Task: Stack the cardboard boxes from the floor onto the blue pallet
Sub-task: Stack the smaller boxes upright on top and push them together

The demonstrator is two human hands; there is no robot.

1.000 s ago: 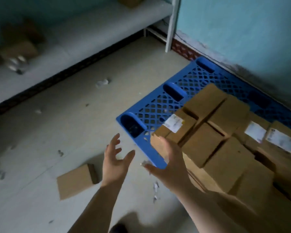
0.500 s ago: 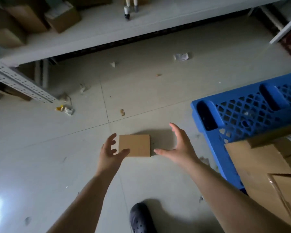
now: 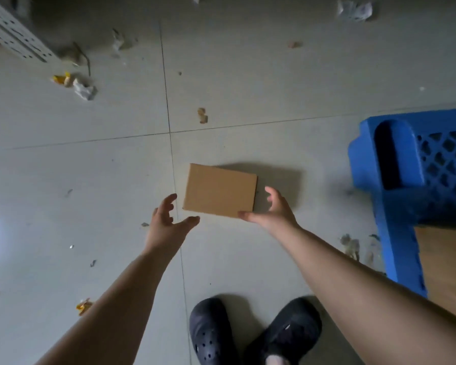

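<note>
Where the grey tiled floor fills the frame, I read the scene from left to right. A perforated metal rail crosses the upper left corner, with crumpled paper scraps on the tiles just below and to its right.

Left hand: left of centre, fingers spread and slightly curved, thumb extended toward the box. It holds nothing; I cannot tell whether the thumb tip touches the box's lower left corner.

Cardboard box: at centre frame, lying flat on the floor between the two hands, well apart from the pallet.

Right hand: just right of the box, fingers curved and apart, not closed on anything. The thumb tip sits at the box's lower right corner; contact looks likely but I cannot confirm it.

Two dark clogs stand at the bottom centre.

Blue pallet: at the right edge, one corner visible, with stacked cardboard on it at the lower right.
</note>
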